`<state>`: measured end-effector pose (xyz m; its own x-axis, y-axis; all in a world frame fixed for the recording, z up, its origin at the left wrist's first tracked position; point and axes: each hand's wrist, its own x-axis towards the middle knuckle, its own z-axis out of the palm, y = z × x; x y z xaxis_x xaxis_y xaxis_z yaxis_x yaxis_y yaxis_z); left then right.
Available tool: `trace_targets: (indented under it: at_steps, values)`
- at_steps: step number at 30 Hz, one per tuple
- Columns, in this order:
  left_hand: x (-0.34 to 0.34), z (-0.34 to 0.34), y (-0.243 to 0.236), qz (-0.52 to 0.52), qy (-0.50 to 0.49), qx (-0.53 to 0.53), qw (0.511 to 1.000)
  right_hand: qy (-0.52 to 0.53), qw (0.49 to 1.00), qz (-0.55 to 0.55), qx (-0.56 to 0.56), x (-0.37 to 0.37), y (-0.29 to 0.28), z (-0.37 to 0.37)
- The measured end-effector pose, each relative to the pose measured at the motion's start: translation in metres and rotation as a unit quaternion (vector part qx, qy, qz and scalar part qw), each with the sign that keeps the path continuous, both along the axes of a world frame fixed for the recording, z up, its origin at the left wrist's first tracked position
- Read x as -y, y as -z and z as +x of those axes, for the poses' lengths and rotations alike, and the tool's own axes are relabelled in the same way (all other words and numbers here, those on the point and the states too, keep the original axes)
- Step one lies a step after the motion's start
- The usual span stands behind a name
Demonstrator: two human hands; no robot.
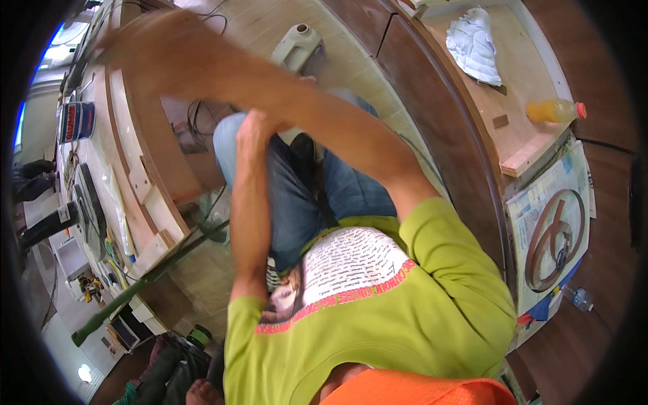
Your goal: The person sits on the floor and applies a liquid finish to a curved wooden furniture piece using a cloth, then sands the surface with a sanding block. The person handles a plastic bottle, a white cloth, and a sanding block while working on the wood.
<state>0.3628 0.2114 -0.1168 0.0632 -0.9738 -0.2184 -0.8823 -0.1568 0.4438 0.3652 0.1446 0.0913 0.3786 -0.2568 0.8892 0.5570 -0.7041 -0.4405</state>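
My right arm reaches across to the upper left, and my right hand, smeared by motion, is near the edge of a wooden bench; its fingers cannot be made out. My left hand is curled beside my bent, jeans-covered knee, just below the right forearm. What it holds, if anything, is hidden. A pale plastic jug stands on the tiled floor beyond the arm, and dark cables lie near the knee.
A green bar runs along the bench. At right, a wooden tray holds white cloth and a bottle; below it are brown curved pieces on paper. A brown panel borders the floor.
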Motion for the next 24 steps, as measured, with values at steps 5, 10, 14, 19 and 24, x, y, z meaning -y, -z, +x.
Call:
trace_targets:
  at_steps: [5, 10, 14, 19, 24]
  values:
    - [0.090, -0.030, -0.031, -0.157, -0.083, -0.004, 0.984, 0.077, 0.906, 0.386, -0.157, 0.093, 0.088, -0.213]
    - [0.150, -0.136, -0.040, -0.303, -0.264, -0.554, 0.729, 0.284, 0.860, 0.305, -0.295, 0.119, 0.171, -0.297]
    - [0.166, -0.177, -0.013, -0.373, -0.248, -0.434, 0.782, 0.341, 0.818, 0.247, -0.392, 0.130, 0.185, -0.307]
    - [0.179, -0.197, 0.003, -0.349, -0.283, -0.509, 0.734, 0.352, 0.778, 0.200, -0.480, 0.151, 0.201, -0.295]
    - [0.201, -0.192, 0.019, -0.373, -0.303, -0.557, 0.677, 0.353, 0.779, 0.184, -0.484, 0.167, 0.208, -0.280]
